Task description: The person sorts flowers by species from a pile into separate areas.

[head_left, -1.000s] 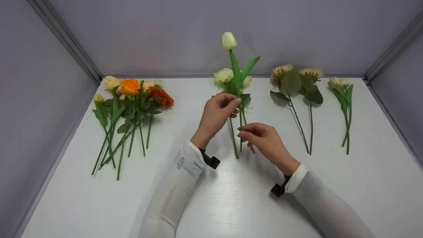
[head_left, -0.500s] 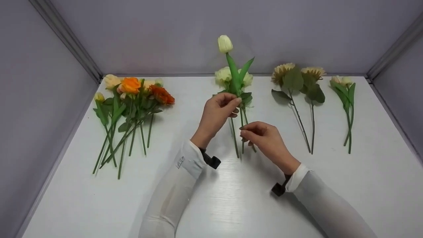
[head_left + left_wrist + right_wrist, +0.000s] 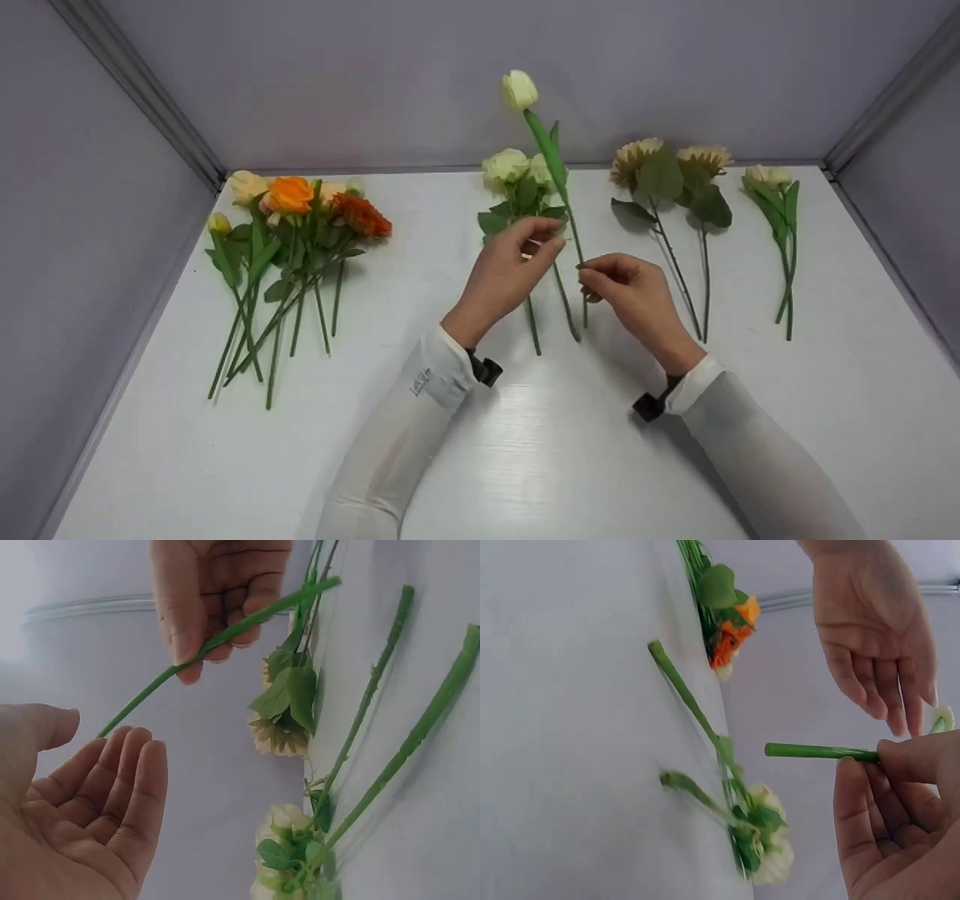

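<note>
A pale tulip (image 3: 519,91) with a green stem stands raised above the table in the head view, its bloom leaning to the left. Thumb and fingertips of my right hand (image 3: 634,296) pinch its stem (image 3: 810,751) low down. Just left of the stem is my left hand (image 3: 504,274), thumb and fingers parted and holding nothing; the left wrist view shows its palm (image 3: 90,825) and relaxed fingers. Beneath the hands, two whitish-green flowers (image 3: 505,169) lie on the table, part of their stems hidden by the left hand.
Orange, peach and yellow flowers (image 3: 290,195) lie in a crossed pile on the left of the white table (image 3: 510,465). Two beige flowers (image 3: 637,161) and a pair of small tulips (image 3: 778,178) lie on the right. Grey panels (image 3: 420,82) enclose the table.
My left hand has let go of the tulip stem and its fingers have parted. The right hand has shifted right and slightly up with the tulip, which has turned and now leans left.
</note>
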